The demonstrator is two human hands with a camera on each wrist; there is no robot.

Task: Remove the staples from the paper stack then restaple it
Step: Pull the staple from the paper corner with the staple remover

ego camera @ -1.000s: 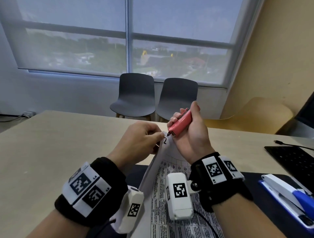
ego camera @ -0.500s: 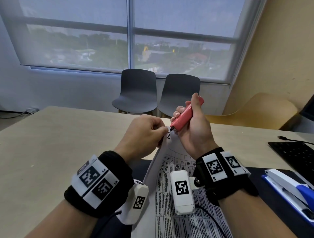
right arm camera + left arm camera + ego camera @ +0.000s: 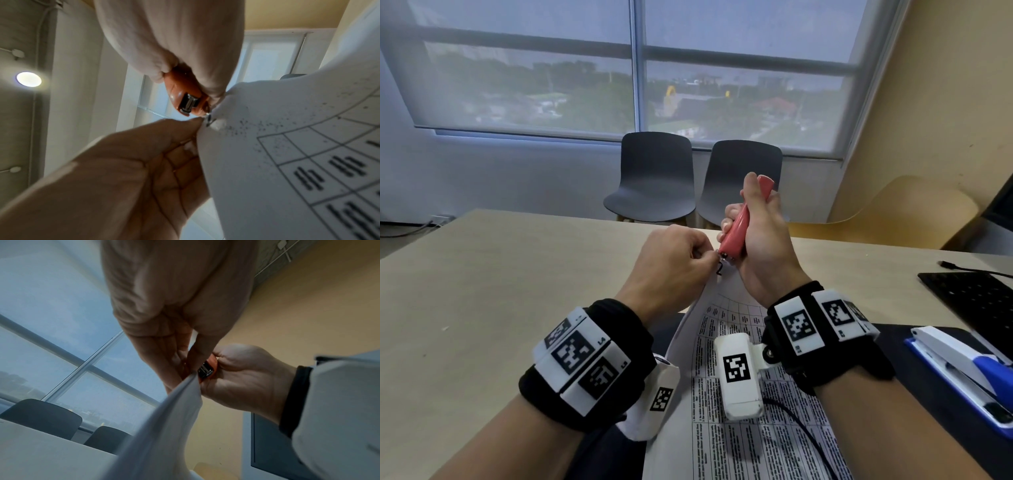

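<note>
My left hand [image 3: 678, 253] pinches the top corner of the printed paper stack [image 3: 732, 428] and holds it lifted off the table. My right hand [image 3: 756, 233] grips a pink staple remover [image 3: 738, 228], standing nearly upright with its metal tip down at that corner. In the right wrist view the remover's metal tip [image 3: 188, 102] sits just above a small staple [image 3: 208, 120] in the paper corner [image 3: 267, 129], beside my left hand's fingertips [image 3: 193, 123]. In the left wrist view the paper [image 3: 164, 426] runs up to the remover [image 3: 207, 371] between both hands.
A white and blue stapler [image 3: 969, 370] lies on a dark mat at the right. A black keyboard [image 3: 976, 298] and a cable sit behind it. Two dark chairs [image 3: 654, 181] stand beyond the beige table [image 3: 482, 291], under the window.
My right hand has tilted the pink remover from slanted to nearly upright, with its tip kept at the paper corner. Both hands and the corner rose slightly.
</note>
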